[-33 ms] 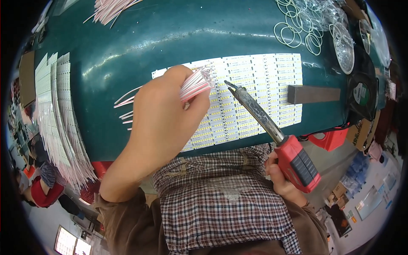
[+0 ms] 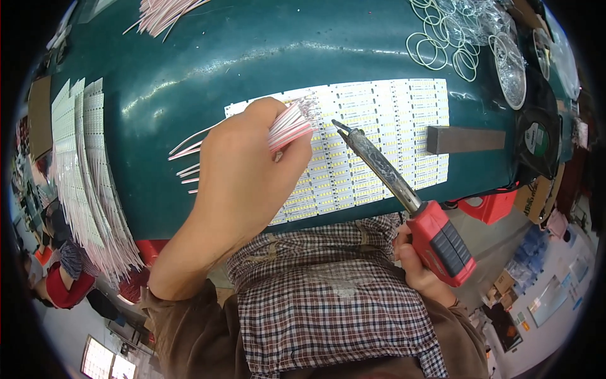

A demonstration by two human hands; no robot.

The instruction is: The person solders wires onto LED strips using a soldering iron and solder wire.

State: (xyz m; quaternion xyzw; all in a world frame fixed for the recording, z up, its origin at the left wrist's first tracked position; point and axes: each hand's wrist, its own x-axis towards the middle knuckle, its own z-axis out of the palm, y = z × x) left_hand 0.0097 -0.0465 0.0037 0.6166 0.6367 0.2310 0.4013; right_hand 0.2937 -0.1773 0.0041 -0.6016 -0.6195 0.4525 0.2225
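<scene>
My left hand (image 2: 243, 164) is closed round a bundle of thin red-and-white wires (image 2: 291, 128). Their stripped ends point right, over a white LED circuit board panel (image 2: 394, 120) with rows of yellow chips. On the other side of my fist the wire tails (image 2: 188, 169) stick out. My right hand (image 2: 418, 268) grips the red and black handle of a soldering iron (image 2: 388, 175), partly hiding my fingers. Its forked dark tip hangs over the panel, just right of the wire ends; whether it touches the board I cannot tell.
A grey metal bar (image 2: 467, 140) rests on the panel's right edge. Stacked LED boards with wires attached (image 2: 85, 164) lie at the left table edge. Loose wires (image 2: 167, 14) are at the far side, rubber bands (image 2: 435, 44) at far right, and a black reel-like object (image 2: 536, 139) at the right.
</scene>
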